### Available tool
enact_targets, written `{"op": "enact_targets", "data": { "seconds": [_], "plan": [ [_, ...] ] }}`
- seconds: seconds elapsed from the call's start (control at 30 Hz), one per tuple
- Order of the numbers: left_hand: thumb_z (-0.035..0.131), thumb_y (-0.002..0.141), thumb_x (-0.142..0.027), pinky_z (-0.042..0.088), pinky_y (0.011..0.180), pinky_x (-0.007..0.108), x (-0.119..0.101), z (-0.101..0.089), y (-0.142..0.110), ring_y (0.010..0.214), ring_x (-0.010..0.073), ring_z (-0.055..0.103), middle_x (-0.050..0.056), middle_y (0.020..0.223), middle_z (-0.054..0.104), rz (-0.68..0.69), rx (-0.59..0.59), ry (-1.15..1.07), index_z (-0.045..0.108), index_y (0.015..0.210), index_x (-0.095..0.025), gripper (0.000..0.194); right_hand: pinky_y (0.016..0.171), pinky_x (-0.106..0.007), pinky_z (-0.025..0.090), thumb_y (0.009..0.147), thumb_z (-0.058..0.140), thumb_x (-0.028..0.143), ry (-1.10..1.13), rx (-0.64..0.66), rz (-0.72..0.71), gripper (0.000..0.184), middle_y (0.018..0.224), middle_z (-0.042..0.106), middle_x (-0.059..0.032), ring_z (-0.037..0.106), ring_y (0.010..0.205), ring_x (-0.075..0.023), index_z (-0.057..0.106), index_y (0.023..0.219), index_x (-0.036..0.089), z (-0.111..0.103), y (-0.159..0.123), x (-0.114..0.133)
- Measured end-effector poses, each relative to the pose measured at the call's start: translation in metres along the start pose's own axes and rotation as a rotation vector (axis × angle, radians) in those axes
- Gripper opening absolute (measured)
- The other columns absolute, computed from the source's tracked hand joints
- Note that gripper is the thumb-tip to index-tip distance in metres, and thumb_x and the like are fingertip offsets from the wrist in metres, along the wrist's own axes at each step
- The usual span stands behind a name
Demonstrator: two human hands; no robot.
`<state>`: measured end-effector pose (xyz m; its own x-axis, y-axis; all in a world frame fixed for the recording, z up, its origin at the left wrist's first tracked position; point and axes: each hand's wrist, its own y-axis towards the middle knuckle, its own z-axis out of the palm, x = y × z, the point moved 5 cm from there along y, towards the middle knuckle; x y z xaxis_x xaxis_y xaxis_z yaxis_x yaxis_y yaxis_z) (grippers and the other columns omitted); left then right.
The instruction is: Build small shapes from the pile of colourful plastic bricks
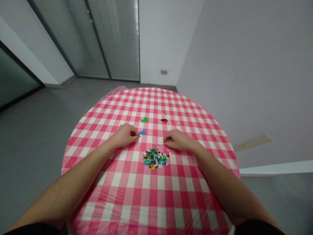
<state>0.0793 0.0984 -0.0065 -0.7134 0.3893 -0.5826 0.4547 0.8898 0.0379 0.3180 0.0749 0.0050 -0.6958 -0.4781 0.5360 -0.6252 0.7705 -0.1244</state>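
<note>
Small plastic bricks (pixel 155 159) lie in a mixed heap of green, blue, red, yellow and brown pieces on a red-and-white gingham tablecloth (pixel 137 199), just beyond the wrists and between the two hands. Left hand (pixel 124 135) is curled, fingertips drawn together, just beside a blue brick cluster (pixel 142 132); whether a piece is pinched cannot be determined. Right hand (pixel 178 139) is likewise curled, fingertips drawn together low over the cloth; any held piece cannot be confirmed. Beyond the hands lie a green brick cluster (pixel 144 119), ahead of the left hand, and a dark brown brick cluster (pixel 164 120), ahead of the right. Grey floor (pixel 36 137) surrounds the table; a glazed partition with blinds (pixel 119 39) stands farthest off.
</note>
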Motion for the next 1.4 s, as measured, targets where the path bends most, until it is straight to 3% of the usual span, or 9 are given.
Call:
{"op": "enact_targets", "data": {
  "seconds": [0.13, 0.27, 0.37, 0.6, 0.83, 1.2, 1.4],
  "plan": [
    [0.062, 0.076, -0.023, 0.045, 0.069, 0.031, 0.001, 0.000, 0.000, 0.072, 0.0189, 0.064, 0.005, 0.077, 0.074, 0.016, -0.025, -0.024, 0.075, 0.074, -0.019, 0.013, 0.065, -0.026, 0.044, 0.079, 0.061, 0.011, -0.077, -0.180, 0.015, 0.013, 0.080, 0.073, -0.0062, 0.063, 0.071, -0.0164, 0.074, 0.080, 0.015, -0.002, 0.006, 0.001],
    [0.064, 0.080, -0.025, 0.044, 0.077, 0.035, -0.008, -0.001, 0.000, 0.076, 0.0197, 0.062, 0.005, 0.078, 0.073, 0.121, -0.113, 0.024, 0.074, 0.074, -0.020, 0.013, 0.072, -0.029, 0.045, 0.088, 0.059, 0.020, -0.150, -0.375, 0.066, 0.016, 0.089, 0.073, -0.0085, 0.064, 0.081, -0.0194, 0.074, 0.087, 0.015, 0.001, 0.016, -0.003],
    [0.063, 0.082, -0.026, 0.042, 0.083, 0.038, -0.021, 0.004, -0.002, 0.081, 0.0200, 0.061, 0.004, 0.081, 0.073, 0.225, -0.123, 0.043, 0.075, 0.080, -0.022, 0.013, 0.076, -0.030, 0.046, 0.090, 0.059, 0.022, -0.185, -0.374, 0.055, 0.017, 0.092, 0.073, -0.0088, 0.065, 0.085, -0.0201, 0.075, 0.090, 0.016, 0.008, 0.022, -0.005],
    [0.057, 0.085, -0.021, 0.039, 0.085, 0.038, -0.044, 0.027, -0.008, 0.086, 0.0203, 0.059, 0.003, 0.085, 0.072, 0.344, -0.007, 0.101, 0.074, 0.087, -0.023, 0.018, 0.080, -0.031, 0.048, 0.090, 0.057, 0.019, -0.194, -0.402, 0.033, 0.020, 0.094, 0.073, -0.0080, 0.065, 0.089, -0.0200, 0.076, 0.097, 0.017, 0.006, 0.016, -0.009],
    [0.055, 0.082, -0.017, 0.039, 0.087, 0.039, -0.042, 0.031, -0.007, 0.087, 0.0217, 0.058, 0.005, 0.085, 0.071, 0.325, -0.023, 0.126, 0.075, 0.090, -0.022, 0.023, 0.076, -0.030, 0.047, 0.093, 0.056, 0.023, -0.253, -0.336, 0.011, 0.023, 0.094, 0.070, -0.0085, 0.063, 0.089, -0.0199, 0.076, 0.104, 0.019, 0.010, 0.018, -0.001],
    [0.055, 0.082, -0.017, 0.039, 0.085, 0.038, -0.041, 0.031, -0.007, 0.085, 0.0208, 0.058, 0.004, 0.083, 0.071, 0.324, -0.031, 0.122, 0.075, 0.089, -0.022, 0.022, 0.078, -0.029, 0.046, 0.094, 0.055, 0.022, -0.262, -0.335, 0.019, 0.023, 0.092, 0.071, -0.0076, 0.063, 0.087, -0.0188, 0.077, 0.099, 0.019, 0.010, 0.019, -0.004],
    [0.055, 0.081, -0.017, 0.039, 0.086, 0.038, -0.041, 0.032, -0.006, 0.087, 0.0214, 0.058, 0.004, 0.086, 0.071, 0.322, -0.028, 0.115, 0.075, 0.089, -0.022, 0.022, 0.074, -0.031, 0.044, 0.095, 0.051, 0.024, -0.448, -0.261, 0.040, 0.025, 0.098, 0.067, -0.0108, 0.059, 0.093, -0.0223, 0.074, 0.103, 0.019, 0.012, 0.019, 0.010]
  ]
}}
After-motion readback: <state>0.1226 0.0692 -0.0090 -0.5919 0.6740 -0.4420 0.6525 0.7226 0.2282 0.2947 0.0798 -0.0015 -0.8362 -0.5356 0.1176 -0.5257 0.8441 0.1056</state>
